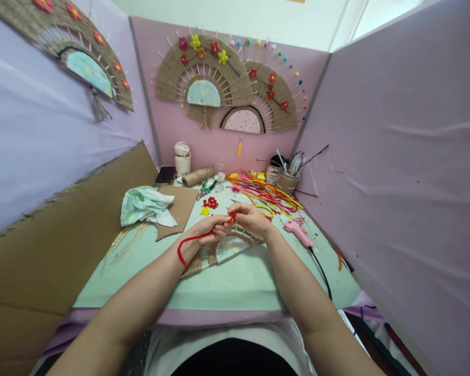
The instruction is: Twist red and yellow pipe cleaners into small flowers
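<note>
Both my hands meet over the table, pinching a red pipe cleaner [183, 249] whose upper end is bent into a small loop. My left hand [213, 226] is closed on it, and its loose tail curves down over my left wrist. With thumb and fingers, my right hand [250, 216] grips the looped part. Beneath the hands lies a twine-wrapped fan [196, 265] with a pale green patterned centre, partly hidden by them. Just beyond my left hand are several small red pipe-cleaner flowers [210, 202] and a yellow flower [204, 211].
A pink glue gun [298, 233] with a black cord lies at right. Loose pipe cleaners [274, 196] spread behind my hands. Pliers [206, 189], a twine roll [198, 176], a white bottle [183, 159], patterned cloth [144, 205] and cardboard [185, 201] stand or lie at back left.
</note>
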Demonstrator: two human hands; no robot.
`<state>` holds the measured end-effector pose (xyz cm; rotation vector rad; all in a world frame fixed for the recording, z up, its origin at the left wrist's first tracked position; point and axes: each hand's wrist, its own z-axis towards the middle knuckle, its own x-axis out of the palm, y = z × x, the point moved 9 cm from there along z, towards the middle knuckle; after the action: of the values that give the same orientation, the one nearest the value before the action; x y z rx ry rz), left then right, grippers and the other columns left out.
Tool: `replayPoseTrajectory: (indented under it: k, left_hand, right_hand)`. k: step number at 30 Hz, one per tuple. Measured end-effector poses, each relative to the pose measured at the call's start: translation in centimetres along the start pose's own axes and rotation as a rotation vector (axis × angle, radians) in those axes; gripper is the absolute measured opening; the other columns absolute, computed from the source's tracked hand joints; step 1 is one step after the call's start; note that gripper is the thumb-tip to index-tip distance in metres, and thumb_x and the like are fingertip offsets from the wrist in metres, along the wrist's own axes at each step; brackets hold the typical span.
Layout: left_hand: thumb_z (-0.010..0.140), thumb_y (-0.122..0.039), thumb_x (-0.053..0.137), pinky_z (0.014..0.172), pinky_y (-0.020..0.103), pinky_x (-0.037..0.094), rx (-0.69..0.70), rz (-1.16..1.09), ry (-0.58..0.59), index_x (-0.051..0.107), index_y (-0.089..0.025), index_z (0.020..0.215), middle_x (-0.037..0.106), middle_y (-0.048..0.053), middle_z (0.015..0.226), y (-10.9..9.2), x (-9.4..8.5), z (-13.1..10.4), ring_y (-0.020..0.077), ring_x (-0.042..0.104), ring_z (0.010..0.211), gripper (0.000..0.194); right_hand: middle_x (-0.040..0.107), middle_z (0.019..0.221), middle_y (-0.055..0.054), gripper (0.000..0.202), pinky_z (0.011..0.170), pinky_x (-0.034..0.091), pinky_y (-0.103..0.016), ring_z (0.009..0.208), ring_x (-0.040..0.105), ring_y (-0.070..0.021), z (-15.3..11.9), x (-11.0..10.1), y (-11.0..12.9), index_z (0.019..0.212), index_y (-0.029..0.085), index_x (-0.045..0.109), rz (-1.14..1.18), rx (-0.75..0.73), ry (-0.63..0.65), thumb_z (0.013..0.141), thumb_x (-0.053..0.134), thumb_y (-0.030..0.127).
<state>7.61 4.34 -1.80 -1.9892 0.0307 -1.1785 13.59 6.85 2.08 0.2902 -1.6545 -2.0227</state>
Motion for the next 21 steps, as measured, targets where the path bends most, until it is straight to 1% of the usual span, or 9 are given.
replayPoseTrajectory:
  k: [3,6,10,13,15,18,21]
  left_hand:
    - [0.079,-0.007,0.052,0.034,0.004,0.021,-0.007,-0.004,-0.007,0.048,-0.01,0.072,0.034,-0.006,0.058,0.1,0.3,0.0,-0.0021,0.029,0.039,0.008]
    - [0.078,-0.007,0.051,0.034,0.005,0.019,0.016,0.042,-0.039,0.047,-0.011,0.07,0.033,-0.006,0.057,-0.1,0.4,0.0,-0.0022,0.027,0.039,0.01]
    - [0.074,-0.012,0.056,0.034,0.007,0.017,0.095,0.198,-0.068,0.043,-0.013,0.063,0.033,-0.006,0.055,-0.7,0.1,0.0,-0.0017,0.023,0.038,0.017]
    - [0.068,-0.018,0.063,0.035,0.011,0.015,0.19,0.319,-0.102,0.042,-0.014,0.059,0.035,-0.007,0.053,-1.6,-0.1,-0.1,-0.0011,0.022,0.039,0.023]
    - [0.065,-0.023,0.065,0.036,0.014,0.013,0.249,0.405,-0.159,0.043,-0.014,0.057,0.036,-0.007,0.05,-2.2,-0.5,-0.2,-0.0005,0.022,0.038,0.025]
    - [0.063,-0.029,0.065,0.037,0.018,0.013,0.342,0.548,-0.312,0.045,-0.016,0.055,0.036,-0.008,0.043,-3.4,-1.2,-0.6,0.0017,0.023,0.036,0.025]
    - [0.062,-0.029,0.062,0.04,0.02,0.019,0.451,0.748,-0.467,0.049,-0.016,0.054,0.039,-0.007,0.041,-4.8,-1.5,-1.2,0.0045,0.029,0.037,0.02]
  right_hand:
    - [0.057,0.08,-0.001,0.031,0.07,0.048,-0.03,0.07,0.055,-0.0128,0.1,-0.1,0.2,0.076,0.019,0.062,-0.038,-0.019,0.003,0.062,0.074,0.043]
    - [0.055,0.078,0.0,0.027,0.068,0.047,-0.028,0.068,0.053,-0.012,0.1,-0.1,0.4,0.074,0.019,0.06,-0.063,-0.042,0.018,0.065,0.072,0.042]
    - [0.054,0.076,0.0,0.025,0.065,0.045,-0.027,0.066,0.051,-0.0119,0.2,-0.3,0.7,0.072,0.019,0.059,-0.156,-0.074,-0.018,0.067,0.068,0.042]
    - [0.054,0.073,0.0,0.025,0.064,0.043,-0.026,0.065,0.049,-0.0118,0.2,-0.7,1.0,0.071,0.018,0.058,-0.228,-0.089,-0.066,0.068,0.067,0.041]
    - [0.054,0.07,0.001,0.024,0.062,0.041,-0.025,0.064,0.049,-0.0115,0.2,-0.9,1.0,0.071,0.018,0.058,-0.263,-0.078,-0.085,0.069,0.065,0.041]
    - [0.053,0.066,0.003,0.022,0.06,0.039,-0.023,0.061,0.047,-0.0104,0.2,-1.1,1.0,0.07,0.018,0.056,-0.323,-0.043,-0.106,0.071,0.062,0.039]
    - [0.052,0.061,0.004,0.02,0.056,0.036,-0.022,0.057,0.044,-0.0093,0.4,-1.5,1.0,0.066,0.017,0.056,-0.392,-0.032,-0.176,0.07,0.061,0.036]
